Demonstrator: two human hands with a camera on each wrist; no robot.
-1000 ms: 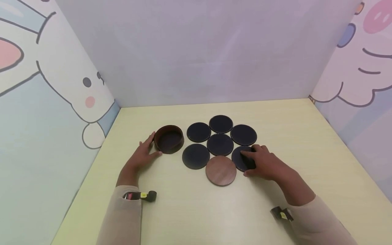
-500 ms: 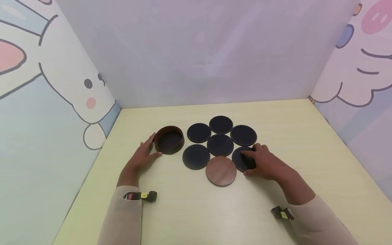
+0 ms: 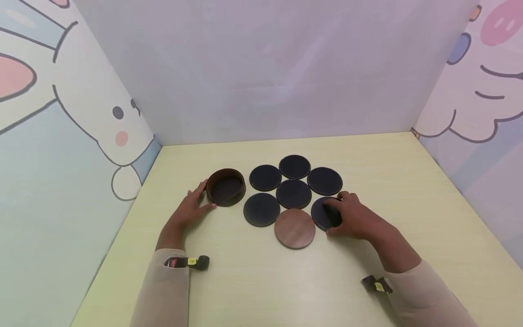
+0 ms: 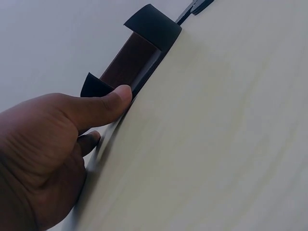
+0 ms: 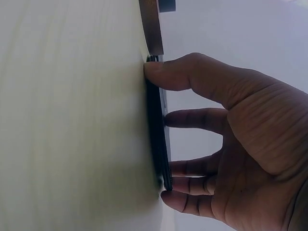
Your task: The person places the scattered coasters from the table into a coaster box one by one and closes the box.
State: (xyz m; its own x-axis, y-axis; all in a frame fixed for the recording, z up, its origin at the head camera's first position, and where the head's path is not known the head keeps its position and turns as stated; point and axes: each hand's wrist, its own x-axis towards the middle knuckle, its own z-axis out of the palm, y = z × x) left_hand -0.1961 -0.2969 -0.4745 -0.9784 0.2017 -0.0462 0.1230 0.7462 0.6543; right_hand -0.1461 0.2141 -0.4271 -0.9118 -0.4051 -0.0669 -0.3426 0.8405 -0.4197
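On a pale wooden desk [image 3: 261,281], the right hand [image 3: 354,218] is gripping a black disc [image 3: 320,217] by its rim, the thumb pressing the near edge and the other fingers reaching to its top and far edge; whether the disc is lying flush on the desk is hard to tell. The left hand [image 3: 189,209] is resting relaxed at the near left side of a round brown holder [image 3: 224,175], its thumb and fingers spreading around that side without curling tightly. The holder is standing upright with its opening facing up, to the left of the discs. Five more black discs are lying flat: a central disc [image 3: 293,194], a rear disc [image 3: 294,166], a rear-left disc [image 3: 265,177], a front-left disc [image 3: 261,209] and a rear-right disc [image 3: 324,181]. A reddish-brown disc [image 3: 295,228] is lying nearest the person, just beside the gripped one. Beige sleeves [image 3: 163,290] are covering both forearms, and a plain pale wall [image 3: 261,81] is rising behind the desk.
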